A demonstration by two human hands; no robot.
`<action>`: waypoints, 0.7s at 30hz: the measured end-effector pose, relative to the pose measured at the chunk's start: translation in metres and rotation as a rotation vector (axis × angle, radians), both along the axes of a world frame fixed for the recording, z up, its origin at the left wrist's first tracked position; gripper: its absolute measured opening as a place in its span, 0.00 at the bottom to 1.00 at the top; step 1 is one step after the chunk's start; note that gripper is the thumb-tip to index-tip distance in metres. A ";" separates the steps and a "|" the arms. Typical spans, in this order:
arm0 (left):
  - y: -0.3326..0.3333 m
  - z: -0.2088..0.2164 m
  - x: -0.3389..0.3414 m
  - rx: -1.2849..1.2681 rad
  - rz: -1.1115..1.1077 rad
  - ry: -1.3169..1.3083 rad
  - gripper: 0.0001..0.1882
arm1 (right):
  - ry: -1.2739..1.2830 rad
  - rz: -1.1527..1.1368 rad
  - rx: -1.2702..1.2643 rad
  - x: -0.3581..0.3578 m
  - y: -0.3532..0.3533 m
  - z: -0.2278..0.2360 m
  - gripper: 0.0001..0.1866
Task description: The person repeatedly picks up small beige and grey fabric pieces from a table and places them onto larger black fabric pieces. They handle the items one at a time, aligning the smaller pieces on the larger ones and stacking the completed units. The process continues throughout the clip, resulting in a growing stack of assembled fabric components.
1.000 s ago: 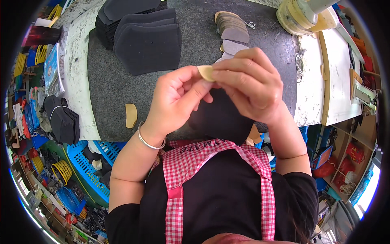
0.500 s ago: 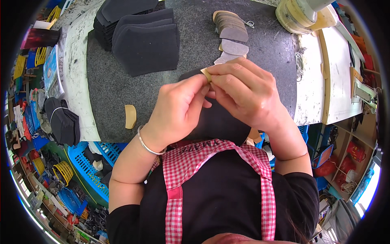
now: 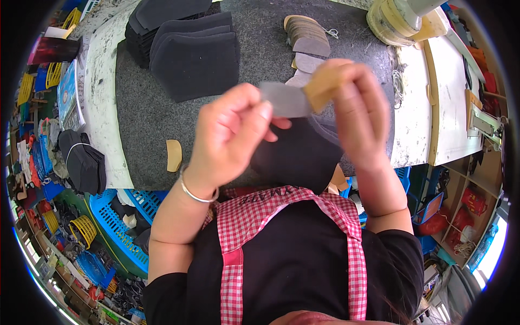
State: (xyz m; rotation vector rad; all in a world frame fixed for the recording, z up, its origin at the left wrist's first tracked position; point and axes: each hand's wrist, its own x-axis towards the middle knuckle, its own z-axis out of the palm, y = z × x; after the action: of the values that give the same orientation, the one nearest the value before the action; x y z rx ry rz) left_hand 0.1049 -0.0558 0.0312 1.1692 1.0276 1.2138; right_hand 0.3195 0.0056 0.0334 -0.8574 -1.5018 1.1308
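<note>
Between thumb and fingers, my left hand [image 3: 230, 135] pinches a small grey patch [image 3: 283, 99]. My right hand [image 3: 360, 116] is closed on a tan backing paper [image 3: 324, 91], partly peeled off and apparently still joined to the patch's right end. Motion blurs both pieces and the right fingers. Under my hands, a black fabric piece [image 3: 295, 157] lies at the near edge of the dark work mat [image 3: 146, 124]. Beyond my right hand is a fanned row of grey patches with tan backing [image 3: 311, 44]. Another loose tan paper [image 3: 174, 155] rests left of my left wrist.
Stacked black fabric pieces [image 3: 197, 65] stand at the far left of the mat. A yellowish tub [image 3: 387, 24] sits at the far right. A tied black bundle [image 3: 82, 161] is at the table's left edge, above a blue basket [image 3: 116, 225]. Thin string [image 3: 399, 84] lies on the right.
My hands have moved apart, the right one up and to the right. The tan backing paper has been pulled back, and the grey patch now shows between my hands.
</note>
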 end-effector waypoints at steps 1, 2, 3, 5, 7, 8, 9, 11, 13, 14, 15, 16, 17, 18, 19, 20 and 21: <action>0.001 -0.001 -0.005 -0.049 0.029 -0.103 0.10 | 0.221 -0.026 -0.205 0.009 -0.002 0.008 0.07; 0.001 -0.003 -0.018 -0.093 0.047 -0.100 0.13 | 0.059 0.239 -0.124 0.046 0.006 0.010 0.08; -0.001 -0.003 -0.027 -0.162 0.043 -0.109 0.13 | -0.152 0.409 -0.116 0.062 0.010 0.015 0.09; -0.005 -0.009 -0.038 -0.272 -0.019 -0.229 0.13 | -0.634 0.671 -0.104 0.078 0.009 0.040 0.14; -0.011 -0.011 -0.032 -0.348 -0.065 -0.277 0.12 | -0.839 0.574 0.101 0.067 0.004 0.046 0.18; -0.012 -0.013 -0.027 -0.379 -0.097 -0.303 0.12 | -0.767 0.385 0.331 0.048 -0.002 0.037 0.20; -0.014 -0.013 -0.022 -0.408 -0.126 -0.309 0.13 | -0.686 0.195 0.553 0.031 -0.005 0.030 0.21; -0.017 -0.012 -0.014 -0.462 -0.176 -0.315 0.14 | -0.534 0.250 0.588 0.022 -0.005 0.020 0.18; -0.025 -0.007 -0.012 -0.365 -0.123 -0.208 0.09 | -0.483 0.264 0.480 0.020 -0.009 0.015 0.15; -0.035 -0.008 -0.010 -0.243 -0.085 -0.068 0.08 | -0.458 0.192 0.229 0.023 -0.011 0.012 0.09; -0.041 -0.011 -0.010 -0.123 -0.046 0.073 0.07 | -0.425 0.226 -0.048 0.025 -0.008 0.011 0.07; -0.043 -0.014 -0.011 0.264 -0.030 0.511 0.11 | -0.390 0.257 -0.326 0.027 -0.005 0.011 0.05; -0.048 -0.035 -0.011 0.615 0.010 0.756 0.15 | -0.347 0.274 -0.607 0.028 -0.004 0.011 0.05; -0.054 -0.044 -0.011 0.681 -0.015 0.844 0.15 | -0.391 0.277 -0.607 0.022 -0.007 0.007 0.05; -0.059 -0.047 -0.011 0.748 -0.040 0.931 0.16 | -0.408 0.279 -0.610 0.020 -0.007 0.004 0.06; -0.059 -0.047 -0.011 0.763 -0.040 0.959 0.16 | -0.425 0.286 -0.613 0.018 -0.006 0.001 0.07; -0.059 -0.046 -0.012 0.778 -0.040 0.987 0.15 | -0.441 0.293 -0.615 0.017 -0.006 -0.003 0.07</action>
State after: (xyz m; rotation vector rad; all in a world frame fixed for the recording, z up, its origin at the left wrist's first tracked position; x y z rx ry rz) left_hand 0.0929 -0.1146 -0.0148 2.5361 1.2291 1.0035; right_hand 0.3364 0.0000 0.0302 -1.4048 -1.6938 1.7546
